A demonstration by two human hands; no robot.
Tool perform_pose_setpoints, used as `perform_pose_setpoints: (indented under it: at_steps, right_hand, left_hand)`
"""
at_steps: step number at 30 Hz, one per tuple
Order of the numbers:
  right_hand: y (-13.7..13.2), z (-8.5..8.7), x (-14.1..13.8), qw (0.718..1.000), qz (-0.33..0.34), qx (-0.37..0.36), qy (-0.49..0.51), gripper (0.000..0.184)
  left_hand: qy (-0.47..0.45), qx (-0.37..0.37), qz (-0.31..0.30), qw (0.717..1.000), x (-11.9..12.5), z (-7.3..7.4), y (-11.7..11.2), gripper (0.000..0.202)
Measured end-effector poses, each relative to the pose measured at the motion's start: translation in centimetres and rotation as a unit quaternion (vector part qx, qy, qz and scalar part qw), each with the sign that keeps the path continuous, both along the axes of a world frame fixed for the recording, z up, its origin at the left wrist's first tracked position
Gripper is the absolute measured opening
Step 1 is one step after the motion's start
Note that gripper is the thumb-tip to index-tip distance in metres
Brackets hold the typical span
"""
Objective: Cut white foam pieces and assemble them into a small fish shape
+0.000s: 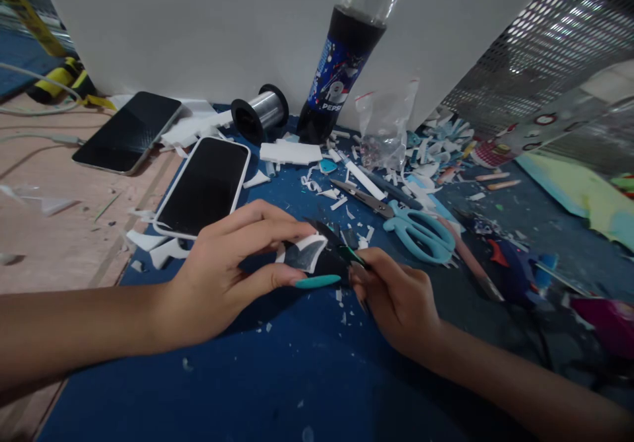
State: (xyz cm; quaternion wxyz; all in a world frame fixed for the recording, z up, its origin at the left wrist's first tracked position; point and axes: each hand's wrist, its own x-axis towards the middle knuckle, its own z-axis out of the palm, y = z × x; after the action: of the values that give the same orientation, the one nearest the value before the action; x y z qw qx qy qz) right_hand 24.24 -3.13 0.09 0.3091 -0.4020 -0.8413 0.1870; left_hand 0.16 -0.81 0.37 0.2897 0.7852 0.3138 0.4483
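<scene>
My left hand (232, 263) pinches a small grey piece with a white edge (304, 254) between thumb and fingers. Long turquoise nails show on this hand. Just to the right, my right hand (396, 290) has its fingers closed round a slim dark tool with a green part (351, 254). The tool's dark front end reaches toward the top of the piece; its exact kind and whether it touches are unclear. Small white scraps lie on the blue mat (222, 389) around both hands. Light-blue-handled scissors (421, 234) rest open beyond my right hand.
Two phones, one dark (131, 131) and one white-edged (205, 184), lie at the left. Behind are a wire spool (261, 113), a Pepsi bottle (339, 75) and a clear plastic bag (386, 121). Offcuts are heaped at the back right (436, 148).
</scene>
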Motion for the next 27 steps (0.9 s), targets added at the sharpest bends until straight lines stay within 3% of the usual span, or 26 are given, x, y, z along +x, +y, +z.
perform_pose_setpoints:
  at_steps: [27]
  right_hand:
    - [0.18, 0.17, -0.13, 1.0, -0.004, 0.006, -0.007, 0.016]
  left_hand:
    - [-0.001, -0.007, -0.003, 1.0, 0.03, 0.34, 0.08, 0.019]
